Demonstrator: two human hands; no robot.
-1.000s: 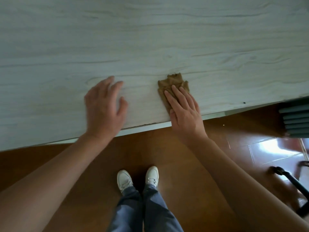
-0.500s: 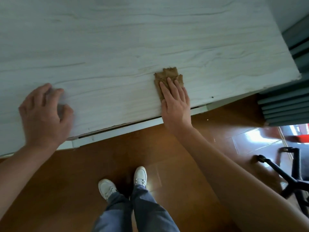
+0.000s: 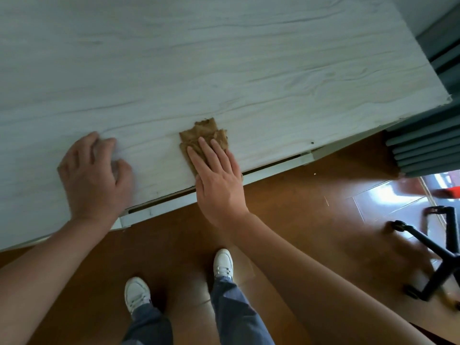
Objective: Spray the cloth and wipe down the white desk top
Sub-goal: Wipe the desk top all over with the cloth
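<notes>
Pressed under the flat, straight-fingered right hand (image 3: 220,183) at the surface's (image 3: 224,58) near edge, left hand (image 3: 95,175) resting empty, the cloth (image 3: 202,135) could be swept off.

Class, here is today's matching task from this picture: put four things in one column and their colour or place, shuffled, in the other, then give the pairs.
1 cloth
2 left hand
3 chair base
4 shoes

a white, on the floor
b black, far right
c brown, under the right hand
d resting on the desk top, left of the cloth

Pairs: 1c, 2d, 3b, 4a
</notes>
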